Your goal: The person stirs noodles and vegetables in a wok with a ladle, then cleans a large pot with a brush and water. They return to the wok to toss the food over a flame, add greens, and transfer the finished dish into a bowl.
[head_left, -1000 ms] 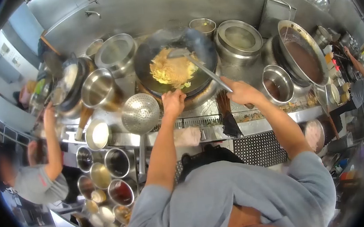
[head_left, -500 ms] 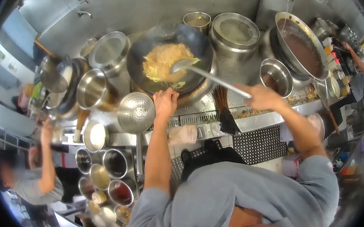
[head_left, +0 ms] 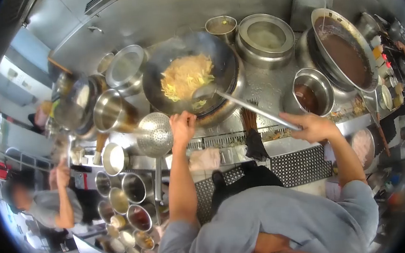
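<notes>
A dark wok (head_left: 156, 77) sits on the burner in front of me, holding a pile of thin, pale brown noodle-like food with yellow-green vegetable strips (head_left: 187, 74). My left hand (head_left: 183, 128) is closed at the wok's near edge; the exact part it grips is hidden under the fingers. In my right hand (head_left: 312, 126) is the long handle of a metal ladle (head_left: 254, 107). The ladle's bowl rests low inside the wok, at the near right side of the food. A perforated strainer (head_left: 154, 135) lies just left of my left hand.
Lidded pots (head_left: 267, 39) flank the wok. On the right are a large pan of brown liquid (head_left: 344, 59) and a steel pot (head_left: 318, 91). A bamboo brush (head_left: 249, 117) and folded cloth (head_left: 204, 159) lie along the front edge. Seasoning containers (head_left: 136, 187) and another person (head_left: 54, 206) are at left.
The ladle's bowl has moved off the top of the food toward the wok's near side, and my right hand has drawn back toward me. My left hand stays at the wok's edge.
</notes>
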Demonstrator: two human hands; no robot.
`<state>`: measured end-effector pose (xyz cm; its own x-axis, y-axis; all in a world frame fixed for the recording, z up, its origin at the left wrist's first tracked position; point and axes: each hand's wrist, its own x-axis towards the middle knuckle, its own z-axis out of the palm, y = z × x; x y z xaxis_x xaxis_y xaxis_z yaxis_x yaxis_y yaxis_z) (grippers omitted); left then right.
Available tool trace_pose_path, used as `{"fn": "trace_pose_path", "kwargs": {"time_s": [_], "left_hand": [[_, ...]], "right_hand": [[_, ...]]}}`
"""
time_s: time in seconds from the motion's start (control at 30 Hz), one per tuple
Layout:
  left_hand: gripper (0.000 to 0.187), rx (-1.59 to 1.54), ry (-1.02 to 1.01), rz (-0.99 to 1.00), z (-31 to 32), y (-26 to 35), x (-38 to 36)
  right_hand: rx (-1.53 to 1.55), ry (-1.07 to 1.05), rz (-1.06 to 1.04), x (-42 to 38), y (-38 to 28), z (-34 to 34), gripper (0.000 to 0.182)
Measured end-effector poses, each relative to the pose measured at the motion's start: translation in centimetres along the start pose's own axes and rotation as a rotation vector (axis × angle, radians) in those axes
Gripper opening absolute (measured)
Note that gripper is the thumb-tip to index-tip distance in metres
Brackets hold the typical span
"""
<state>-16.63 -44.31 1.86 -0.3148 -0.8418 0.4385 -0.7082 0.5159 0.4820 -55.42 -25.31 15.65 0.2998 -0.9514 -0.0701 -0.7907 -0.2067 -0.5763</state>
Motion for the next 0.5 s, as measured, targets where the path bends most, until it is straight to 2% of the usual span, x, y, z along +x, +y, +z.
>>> {"fn": "trace_pose_path", "kwargs": {"time_s": [0.07, 0.1, 0.13, 0.17, 0.23, 0.27, 0.33, 0.37, 0.43, 0.47, 0.5], "left_hand": [[0.012, 0.002, 0.002, -0.006, 0.2, 0.2, -0.1], [0.012, -0.002, 0.018, -0.02, 0.3, 0.4, -0.2], [0.011, 0.003, -0.01, -0.042, 0.2, 0.7, -0.2], [0.011, 0.002, -0.006, -0.035, 0.3, 0.7, -0.3], [0.01, 0.038, -0.016, -0.013, 0.4, 0.0, -0.1], [0.01, 0.082, 0.052, -0.01, 0.3, 0.5, -0.3], [0.01, 0.038, 0.024, -0.006, 0.1, 0.2, -0.5], [0.01, -0.007, 0.012, -0.006, 0.5, 0.2, -0.1], [0.01, -0.008, 0.025, 0.024, 0.5, -0.4, -0.3], [0.01, -0.015, 0.029, 0.064, 0.5, -0.6, -0.3], [0.009, -0.046, 0.025, 0.082, 0.9, -1.3, -0.3]], "right_hand": [[0.148, -0.285, 0.249, 0.2, -2.0, -0.2, 0.074], [0.175, -0.363, 0.39, 1.9, -2.5, 1.0, 0.073], [0.183, -0.336, 0.458, 3.2, -4.0, 1.8, 0.073], [0.182, -0.327, 0.457, 3.8, -4.1, 3.1, 0.073], [0.459, -0.102, 0.358, 5.6, -3.8, 6.7, 0.073], [0.47, -0.104, 0.362, 6.6, -3.7, 8.6, 0.073], [0.253, 0.166, 0.295, 7.3, -4.1, 10.8, 0.073], [0.243, 0.183, 0.323, 7.7, -4.9, 10.9, 0.073], [0.415, -0.063, 0.498, 9.1, -7.3, 10.3, 0.072], [0.326, 0.217, 0.186, 9.9, -4.0, 15.7, 0.069], [0.431, 0.243, 0.18, 8.6, -3.1, 17.3, 0.064]]}}
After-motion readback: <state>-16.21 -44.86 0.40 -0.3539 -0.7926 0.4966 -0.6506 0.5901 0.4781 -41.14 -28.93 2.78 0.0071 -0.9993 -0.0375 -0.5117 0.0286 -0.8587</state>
